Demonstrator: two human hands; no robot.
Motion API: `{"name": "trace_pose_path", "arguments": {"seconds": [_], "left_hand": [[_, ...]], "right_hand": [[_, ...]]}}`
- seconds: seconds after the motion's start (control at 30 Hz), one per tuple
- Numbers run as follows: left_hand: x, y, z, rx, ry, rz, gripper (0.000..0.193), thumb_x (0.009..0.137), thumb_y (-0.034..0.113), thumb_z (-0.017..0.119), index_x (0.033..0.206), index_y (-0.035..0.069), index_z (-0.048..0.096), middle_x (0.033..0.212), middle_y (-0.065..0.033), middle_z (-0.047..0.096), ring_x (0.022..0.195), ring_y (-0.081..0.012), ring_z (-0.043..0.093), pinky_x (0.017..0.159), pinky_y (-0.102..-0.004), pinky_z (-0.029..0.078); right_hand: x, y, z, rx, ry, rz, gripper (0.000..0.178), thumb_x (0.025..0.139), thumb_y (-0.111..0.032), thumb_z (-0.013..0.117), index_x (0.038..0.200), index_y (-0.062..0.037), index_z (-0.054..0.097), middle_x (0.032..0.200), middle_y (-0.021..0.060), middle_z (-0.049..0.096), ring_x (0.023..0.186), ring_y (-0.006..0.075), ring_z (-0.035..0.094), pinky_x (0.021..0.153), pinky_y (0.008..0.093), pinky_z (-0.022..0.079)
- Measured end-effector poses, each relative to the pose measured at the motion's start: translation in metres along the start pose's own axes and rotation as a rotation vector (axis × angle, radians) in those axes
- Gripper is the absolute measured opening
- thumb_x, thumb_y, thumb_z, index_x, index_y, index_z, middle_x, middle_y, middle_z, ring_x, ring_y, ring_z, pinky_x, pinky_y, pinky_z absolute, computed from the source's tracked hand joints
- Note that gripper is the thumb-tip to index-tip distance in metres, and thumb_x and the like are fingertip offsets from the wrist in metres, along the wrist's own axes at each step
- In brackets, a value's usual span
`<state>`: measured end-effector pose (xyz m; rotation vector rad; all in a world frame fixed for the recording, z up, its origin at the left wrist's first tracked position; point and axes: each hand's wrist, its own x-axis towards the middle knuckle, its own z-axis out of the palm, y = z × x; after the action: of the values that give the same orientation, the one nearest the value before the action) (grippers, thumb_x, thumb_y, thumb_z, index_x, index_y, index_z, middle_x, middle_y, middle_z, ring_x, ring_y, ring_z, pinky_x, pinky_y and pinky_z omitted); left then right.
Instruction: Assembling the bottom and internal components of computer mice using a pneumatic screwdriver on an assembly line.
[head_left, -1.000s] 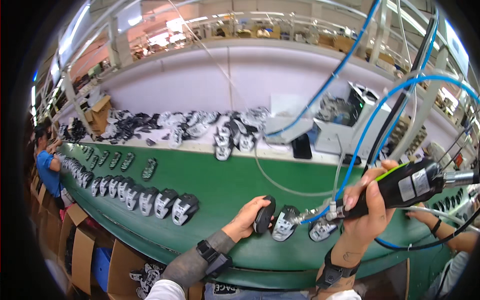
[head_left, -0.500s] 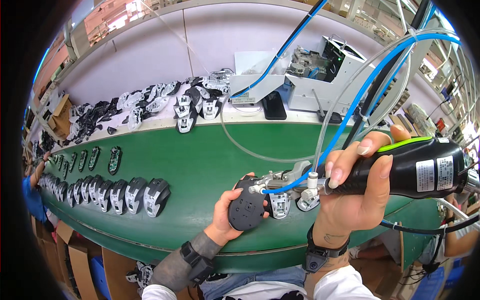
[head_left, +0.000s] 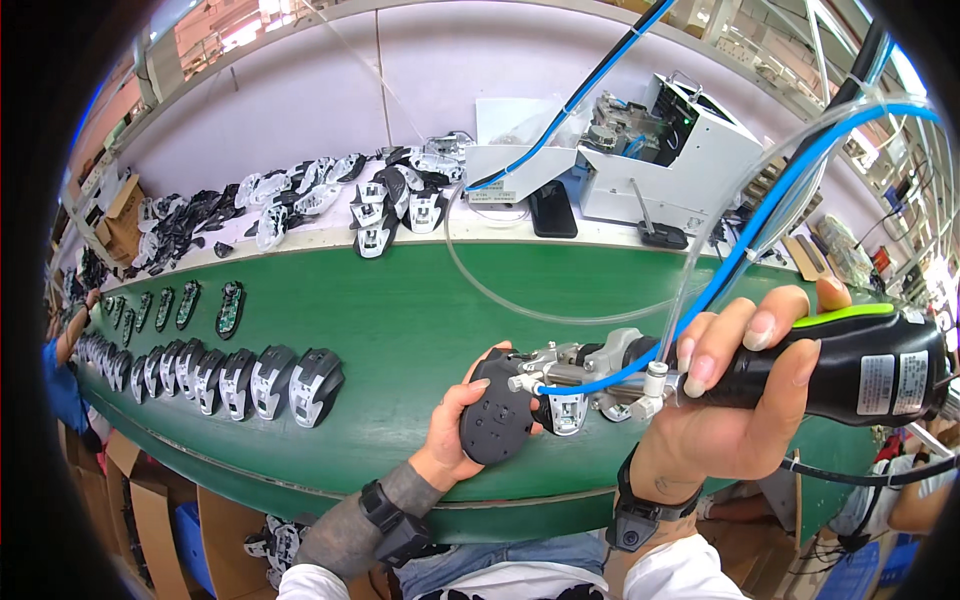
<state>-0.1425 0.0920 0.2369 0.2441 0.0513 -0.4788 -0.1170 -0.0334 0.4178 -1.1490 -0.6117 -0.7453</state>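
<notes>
My left hand (head_left: 448, 436) grips a black computer mouse (head_left: 494, 420) turned with its underside up, thumb along the upper edge and fingertips behind it. Wrapped in my right hand (head_left: 745, 400) is a black power screwdriver (head_left: 850, 362) with a green lever, lying nearly level and pointing left. Its metal tip (head_left: 528, 378) overlaps the mouse's right edge; whether it touches a screw I cannot tell. A blue air hose (head_left: 745, 245) runs up from the tool's nose. Just behind the tip, white-and-black mouse shells (head_left: 566, 412) stand on the green belt (head_left: 400, 300), partly hidden.
Several half-built mice (head_left: 315, 388) line the belt's left side, with slim circuit boards (head_left: 229, 310) behind them. Mouse shells (head_left: 375, 225) heap on the back shelf, near a phone (head_left: 553, 210) and a white screw-feeding machine (head_left: 660, 150). Another person's arm (head_left: 75, 330) shows at far left.
My right hand and the screwdriver have shifted right and downward, the tool's tip staying by the mouse's right edge. The mouse in my left hand has tilted slightly.
</notes>
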Motion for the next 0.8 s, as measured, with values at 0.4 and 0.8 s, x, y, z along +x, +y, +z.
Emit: {"name": "trace_pose_path", "arguments": {"seconds": [0.4, 0.8], "left_hand": [[0.0004, 0.0014, 0.0015, 0.040, -0.004, 0.011, 0.063, 0.080, 0.026, 0.051, 0.137, 0.013, 0.026, 0.120, -0.0149, 0.045, 0.098, -0.0286, 0.056, 0.080, -0.0468, 0.052], [-0.0014, 0.0048, -0.0004, 0.096, -0.057, 0.007, 0.062, 0.081, 0.025, 0.051, 0.137, 0.013, 0.028, 0.122, -0.0140, 0.045, 0.100, -0.0275, 0.055, 0.082, -0.0458, 0.051]], "right_hand": [[0.0024, -0.0060, -0.0053, 0.046, 0.034, -0.016, 0.044, 0.092, -0.027, 0.046, 0.123, 0.0010, 0.033, 0.092, 0.0076, 0.047, 0.047, 0.0094, 0.043, 0.045, 0.0251, 0.036], [0.0009, -0.0035, 0.0034, 0.008, 0.015, -0.008, 0.043, 0.092, -0.027, 0.045, 0.123, 0.0007, 0.034, 0.086, 0.0065, 0.048, 0.046, 0.0091, 0.042, 0.044, 0.0248, 0.036]]}}
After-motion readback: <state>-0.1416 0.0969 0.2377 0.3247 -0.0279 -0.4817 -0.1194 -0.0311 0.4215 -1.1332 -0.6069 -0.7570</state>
